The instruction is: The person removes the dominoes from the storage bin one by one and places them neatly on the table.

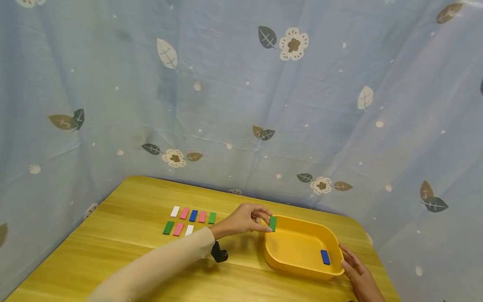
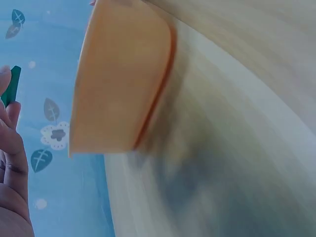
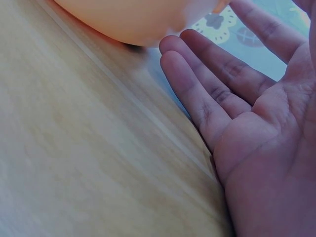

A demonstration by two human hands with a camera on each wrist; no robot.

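Note:
Pinched between the thumb and fingers of my left hand (image 1: 245, 219) is a green flat rectangular block (image 1: 272, 224). It is held upright at the left rim of a yellow plastic tray (image 1: 296, 269). In the left wrist view the green block (image 2: 12, 86) shows at the left edge, with the tray wall (image 2: 118, 84) beside the hand. A blue block (image 1: 325, 257) lies inside the tray, towards its right side. My right hand (image 1: 358, 272) is at the tray's right end, fingertips right at the rim. Its fingers (image 3: 217, 91) are extended in the right wrist view.
Two rows of flat blocks lie on the left of the wooden table (image 1: 124, 235), among them a white block (image 1: 175, 211), a pink block (image 1: 178, 229) and a dark green block (image 1: 168, 227). A patterned curtain (image 1: 226, 92) hangs behind the table. A black wrist piece (image 1: 219, 253) sticks out below the left wrist.

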